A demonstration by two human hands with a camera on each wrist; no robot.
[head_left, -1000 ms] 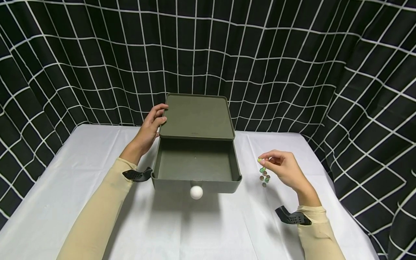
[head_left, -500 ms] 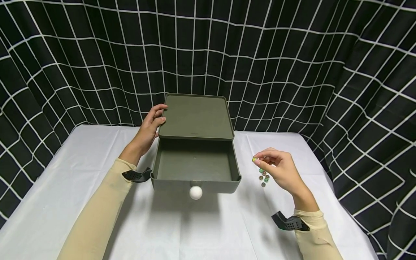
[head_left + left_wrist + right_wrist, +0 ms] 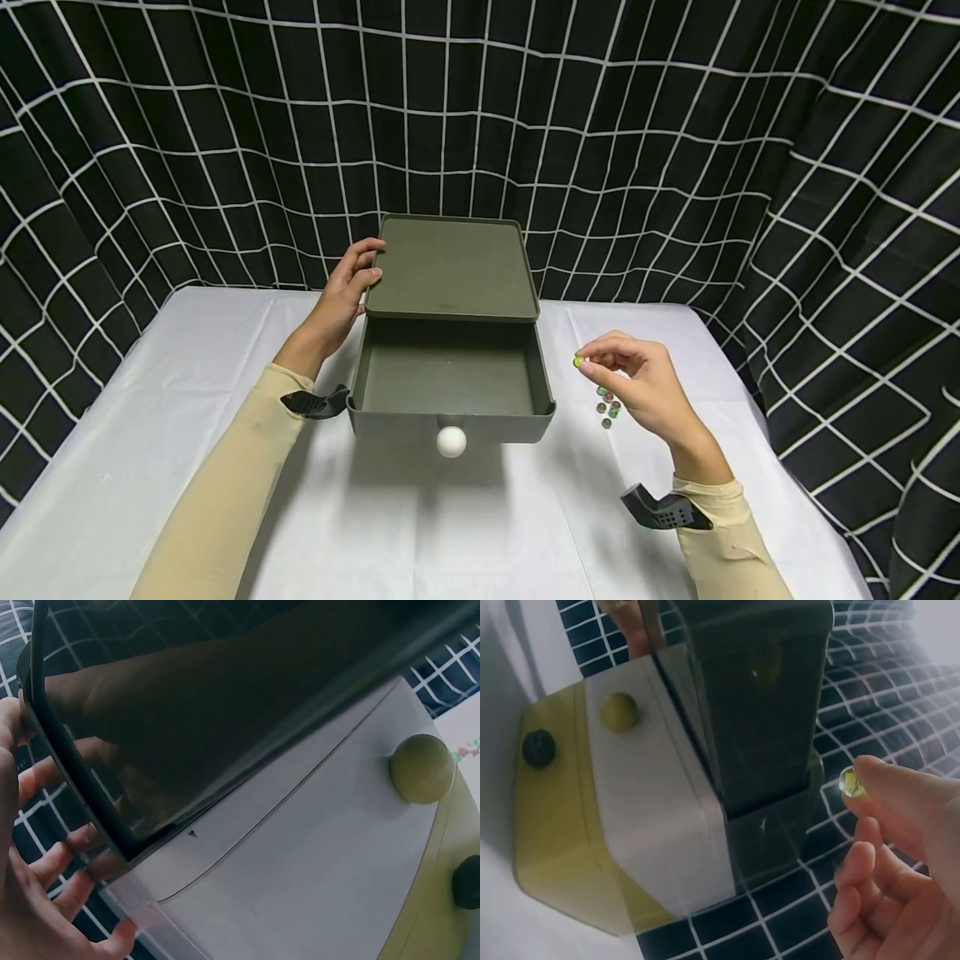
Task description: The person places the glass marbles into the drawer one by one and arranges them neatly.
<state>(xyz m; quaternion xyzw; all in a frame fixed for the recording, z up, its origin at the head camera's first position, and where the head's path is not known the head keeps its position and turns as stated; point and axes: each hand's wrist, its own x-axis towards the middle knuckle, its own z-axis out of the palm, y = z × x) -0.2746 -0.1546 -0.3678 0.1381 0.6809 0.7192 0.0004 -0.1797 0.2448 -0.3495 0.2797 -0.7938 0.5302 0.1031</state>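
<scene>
A drawer unit with a grey-green top stands at mid-table, its upper drawer pulled out and showing a bare floor. My left hand rests against the unit's left side, fingertips at the top's rim; the left wrist view shows those fingers spread along the wall. To the right of the drawer, my right hand pinches a clear marble with yellow-green inside between thumb and index finger, raised above the tabletop. Several green and brownish marbles lie on the cloth below that hand.
A white knob sticks out of the drawer front. Beneath it are a white drawer with a yellow knob and a yellow drawer with a dark knob. Black curtains with a white grid surround the white-clothed table.
My right hand has moved left toward the drawer and slightly up, with the marble in its pinch, away from the other marbles. The left hand stays in place on the unit.
</scene>
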